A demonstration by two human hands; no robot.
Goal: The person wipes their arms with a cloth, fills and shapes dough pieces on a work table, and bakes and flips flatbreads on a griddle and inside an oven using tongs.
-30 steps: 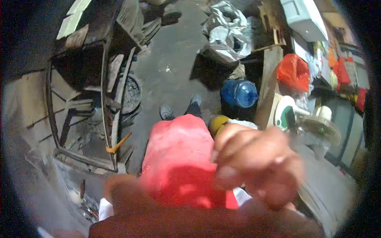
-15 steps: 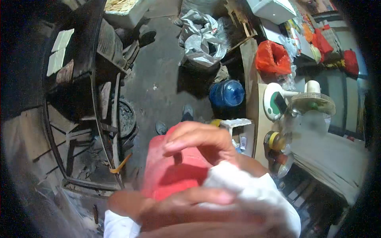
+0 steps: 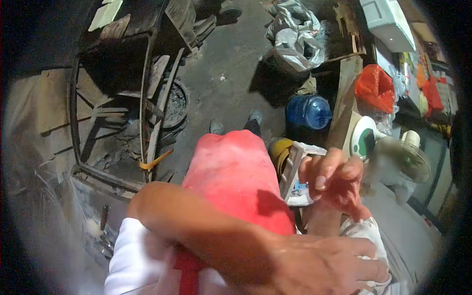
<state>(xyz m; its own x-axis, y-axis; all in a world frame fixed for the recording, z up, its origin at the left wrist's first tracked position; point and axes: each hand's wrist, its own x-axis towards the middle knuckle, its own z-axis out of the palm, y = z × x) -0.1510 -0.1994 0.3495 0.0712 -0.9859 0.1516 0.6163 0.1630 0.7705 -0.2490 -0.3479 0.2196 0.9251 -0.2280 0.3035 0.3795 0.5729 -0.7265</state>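
My left forearm reaches across my body, and my left hand [image 3: 314,260] lies over my right arm. Its fingers are wrapped on the white sleeve [image 3: 366,228], which is bunched below my right wrist. The underside of that grip is hidden. My right hand [image 3: 339,182] is raised beyond the sleeve, its fingers loosely bent and apart, with nothing visible in them. A red apron [image 3: 231,172] covers my front, between the left forearm and my feet.
To the right stand a blue water bottle [image 3: 309,112], a white rack [image 3: 300,172], a red plastic bag [image 3: 376,88] and a fan [image 3: 415,155]. Silvery sacks [image 3: 297,46] lie ahead. At left are a metal frame [image 3: 146,88] and a basin of ash-like grey material [image 3: 176,104].
My right hand has moved right, away from the front of the apron. My left hand has followed across and now lies over the right sleeve. The view has shifted too.
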